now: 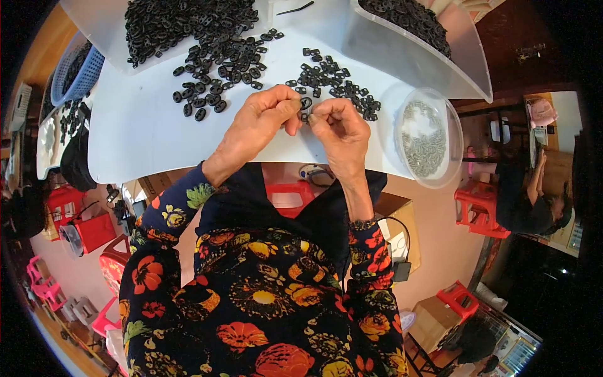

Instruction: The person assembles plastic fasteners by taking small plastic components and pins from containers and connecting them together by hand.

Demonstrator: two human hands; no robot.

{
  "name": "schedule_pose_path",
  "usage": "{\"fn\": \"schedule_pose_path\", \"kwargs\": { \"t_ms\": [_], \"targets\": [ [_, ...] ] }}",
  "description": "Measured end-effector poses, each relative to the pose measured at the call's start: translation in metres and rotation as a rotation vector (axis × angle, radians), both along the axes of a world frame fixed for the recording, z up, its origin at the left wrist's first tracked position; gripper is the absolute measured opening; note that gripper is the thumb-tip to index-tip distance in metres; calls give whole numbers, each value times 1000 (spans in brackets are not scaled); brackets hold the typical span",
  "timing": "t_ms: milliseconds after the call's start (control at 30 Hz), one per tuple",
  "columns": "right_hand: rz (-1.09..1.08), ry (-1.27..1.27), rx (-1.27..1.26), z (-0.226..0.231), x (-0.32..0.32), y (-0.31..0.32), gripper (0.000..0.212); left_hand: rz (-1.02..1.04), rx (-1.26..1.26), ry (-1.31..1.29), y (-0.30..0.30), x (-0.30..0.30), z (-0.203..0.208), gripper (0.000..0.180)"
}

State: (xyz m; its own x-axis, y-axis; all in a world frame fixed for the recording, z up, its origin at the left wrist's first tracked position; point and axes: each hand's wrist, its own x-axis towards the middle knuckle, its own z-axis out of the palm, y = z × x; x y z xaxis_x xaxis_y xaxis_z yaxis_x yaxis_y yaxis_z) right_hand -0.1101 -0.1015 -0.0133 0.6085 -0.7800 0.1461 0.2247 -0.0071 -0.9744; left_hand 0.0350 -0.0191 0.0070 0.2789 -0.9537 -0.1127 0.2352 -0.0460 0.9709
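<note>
Over the front part of a white table (138, 138), my two hands meet at close range. My left hand (260, 119) is closed in a pinch at a small black oval piece with holes (306, 102). Close beside it, my right hand (342, 129) is also pinched shut; whatever its fingertips hold is too small and hidden to name. Loose black oval pieces (200, 99) lie spread beyond my left hand. Smaller black blocky pieces (326, 72) are scattered beyond my right hand. To the right, a round clear tub (460, 147) holds many small silvery metal pieces (427, 157).
Two translucent bins, one at the back left (103, 34) and one at the back right (389, 53), hold black pieces. A blue basket (88, 72) stands at far left. Red stools (477, 207) and a cardboard box (433, 320) are on the floor. Another person (531, 201) sits at right.
</note>
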Motion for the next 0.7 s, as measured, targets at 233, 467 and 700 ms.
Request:
{"fn": "schedule_pose_path", "kwargs": {
  "t_ms": [233,467,700],
  "targets": [
    [12,45,-50,1,0,0,14,-161,40,-203,-6,15,9,18],
    [4,-3,-25,-1,2,-2,16,-118,172,433,-12,15,5,15],
    [-24,-5,0,0,2,-2,14,-214,117,547,-14,18,-2,14]
  ]
}}
